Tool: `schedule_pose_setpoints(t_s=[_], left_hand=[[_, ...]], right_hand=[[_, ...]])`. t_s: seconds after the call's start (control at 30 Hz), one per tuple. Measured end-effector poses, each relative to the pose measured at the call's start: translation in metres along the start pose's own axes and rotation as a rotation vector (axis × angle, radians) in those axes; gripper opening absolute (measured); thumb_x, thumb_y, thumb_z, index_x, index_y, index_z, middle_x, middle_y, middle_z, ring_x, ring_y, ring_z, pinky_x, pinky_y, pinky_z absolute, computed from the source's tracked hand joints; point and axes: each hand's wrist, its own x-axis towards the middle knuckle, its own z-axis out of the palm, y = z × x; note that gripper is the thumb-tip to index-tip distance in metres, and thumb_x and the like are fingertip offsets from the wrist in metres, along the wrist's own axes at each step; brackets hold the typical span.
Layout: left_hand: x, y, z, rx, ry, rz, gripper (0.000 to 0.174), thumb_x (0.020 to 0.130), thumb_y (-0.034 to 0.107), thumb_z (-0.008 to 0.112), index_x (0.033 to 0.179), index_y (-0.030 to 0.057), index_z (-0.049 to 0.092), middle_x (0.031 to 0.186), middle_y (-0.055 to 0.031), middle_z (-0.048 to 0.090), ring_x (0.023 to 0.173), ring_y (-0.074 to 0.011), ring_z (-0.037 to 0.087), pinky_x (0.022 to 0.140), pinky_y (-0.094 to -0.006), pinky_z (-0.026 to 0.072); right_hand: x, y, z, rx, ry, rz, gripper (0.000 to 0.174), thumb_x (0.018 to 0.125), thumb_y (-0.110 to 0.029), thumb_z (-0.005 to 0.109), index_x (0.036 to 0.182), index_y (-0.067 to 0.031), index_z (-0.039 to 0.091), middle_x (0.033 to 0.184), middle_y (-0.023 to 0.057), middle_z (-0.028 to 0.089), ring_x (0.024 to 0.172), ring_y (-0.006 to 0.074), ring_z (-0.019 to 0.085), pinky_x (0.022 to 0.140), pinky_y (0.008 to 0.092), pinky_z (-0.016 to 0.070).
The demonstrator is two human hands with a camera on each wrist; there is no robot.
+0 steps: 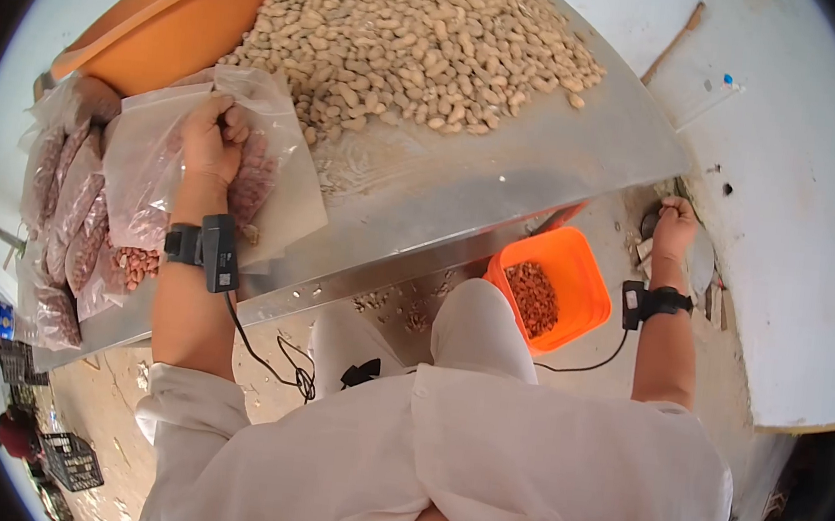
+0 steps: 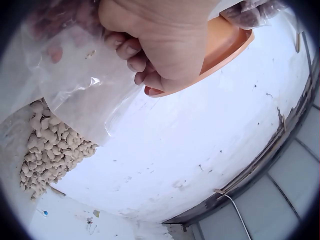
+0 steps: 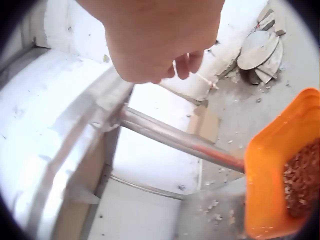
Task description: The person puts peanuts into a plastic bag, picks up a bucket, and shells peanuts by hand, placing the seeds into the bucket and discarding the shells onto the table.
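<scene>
My left hand (image 1: 212, 145) lies over a clear plastic bag (image 1: 257, 170) of reddish shelled peanuts at the table's left side. Its curled fingers (image 2: 131, 47) grip the bag near its upper end, and the bag's film (image 2: 80, 100) spreads out below them in the left wrist view. Several filled bags (image 1: 67, 197) are piled just left of this hand. Out past the table's right end, my right hand (image 1: 676, 233) hangs in the air with loosely curled fingers (image 3: 182, 65). Nothing shows in its grasp.
A large heap of unshelled peanuts (image 1: 429, 41) covers the back of the metal table (image 1: 589, 151). An orange basin (image 1: 170, 16) stands behind the bags. Between my knees and the right arm sits an orange bucket (image 1: 586, 287) with reddish bits inside. Loose kernels (image 1: 136, 266) lie by the bags.
</scene>
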Motion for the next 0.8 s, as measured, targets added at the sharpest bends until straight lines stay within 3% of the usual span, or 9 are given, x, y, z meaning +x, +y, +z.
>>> schedule_pose_setpoints(t_s=[0.13, 0.27, 0.37, 0.47, 0.57, 0.67, 0.73, 0.8], left_hand=[[-0.006, 0.006, 0.011, -0.196, 0.015, -0.053, 0.014, 0.079, 0.007, 0.05, 0.067, 0.0076, 0.045, 0.056, -0.0014, 0.04, 0.046, -0.011, 0.033, 0.045, -0.0242, 0.0263], [-0.006, 0.026, 0.019, -0.216, 0.163, -0.111, 0.015, 0.077, 0.009, 0.051, 0.064, 0.0079, 0.045, 0.053, -0.0008, 0.039, 0.044, -0.011, 0.032, 0.043, -0.0249, 0.0256], [-0.005, 0.031, 0.02, 0.386, 0.046, -0.02, 0.017, 0.075, 0.011, 0.053, 0.06, 0.0085, 0.046, 0.052, 0.0, 0.04, 0.043, -0.0105, 0.033, 0.043, -0.0252, 0.0258], [-0.005, 0.054, 0.022, 0.681, 0.106, -0.05, 0.016, 0.075, 0.012, 0.054, 0.06, 0.0069, 0.05, 0.053, 0.0006, 0.043, 0.044, -0.0099, 0.037, 0.044, -0.024, 0.0297], [0.016, 0.054, 0.01, 1.128, -0.018, 0.124, 0.014, 0.074, 0.012, 0.056, 0.063, 0.0046, 0.056, 0.055, 0.0009, 0.046, 0.048, -0.0077, 0.041, 0.047, -0.0208, 0.0332], [0.018, 0.051, 0.05, 1.097, 0.113, 0.43, 0.009, 0.076, 0.01, 0.057, 0.073, 0.0027, 0.061, 0.058, 0.0016, 0.048, 0.052, -0.0062, 0.043, 0.05, -0.0189, 0.0344], [0.014, 0.044, 0.087, 0.794, 0.011, 0.429, 0.008, 0.079, 0.008, 0.057, 0.083, 0.0029, 0.062, 0.066, 0.0012, 0.052, 0.055, -0.0058, 0.044, 0.05, -0.0193, 0.0344], [0.017, 0.032, 0.11, 0.507, -0.084, 0.347, 0.013, 0.08, 0.006, 0.056, 0.091, 0.0025, 0.061, 0.072, 0.0003, 0.055, 0.058, -0.0061, 0.046, 0.051, -0.0196, 0.0352]], right_hand=[[0.021, -0.138, 0.022, 0.101, -0.328, -0.156, 0.017, 0.076, -0.002, 0.049, 0.082, 0.0001, 0.064, 0.063, 0.006, 0.055, 0.061, 0.0103, 0.051, 0.058, 0.0251, 0.0423], [0.005, -0.231, 0.079, 0.173, -0.542, -0.47, 0.013, 0.076, -0.009, 0.057, 0.085, -0.0003, 0.063, 0.072, 0.0099, 0.06, 0.069, 0.0182, 0.057, 0.063, 0.0281, 0.0447], [-0.007, -0.279, 0.114, 0.201, -0.699, -0.711, 0.018, 0.074, -0.014, 0.062, 0.087, -0.0012, 0.063, 0.087, 0.0151, 0.062, 0.084, 0.031, 0.059, 0.074, 0.0364, 0.0457], [-0.021, -0.31, 0.15, 0.132, -0.807, -0.836, 0.025, 0.074, -0.017, 0.062, 0.093, -0.0021, 0.062, 0.095, 0.0166, 0.06, 0.093, 0.0332, 0.056, 0.083, 0.04, 0.0431], [-0.034, -0.33, 0.194, 0.061, -0.92, -0.941, 0.033, 0.074, -0.02, 0.062, 0.103, -0.0033, 0.059, 0.106, 0.0164, 0.057, 0.101, 0.0331, 0.053, 0.088, 0.0407, 0.0416], [-0.053, -0.348, 0.237, -0.052, -0.92, -1.062, 0.044, 0.076, -0.024, 0.062, 0.114, -0.0043, 0.054, 0.121, 0.0144, 0.052, 0.115, 0.0324, 0.045, 0.094, 0.0407, 0.0394], [-0.064, -0.358, 0.261, -0.105, -0.814, -1.198, 0.049, 0.075, -0.028, 0.062, 0.118, -0.0054, 0.053, 0.127, 0.0129, 0.048, 0.122, 0.0332, 0.038, 0.099, 0.0418, 0.0359], [-0.074, -0.377, 0.262, -0.174, -0.89, -1.1, 0.051, 0.075, -0.029, 0.061, 0.12, -0.0063, 0.052, 0.13, 0.013, 0.045, 0.126, 0.0346, 0.033, 0.101, 0.0422, 0.0334]])
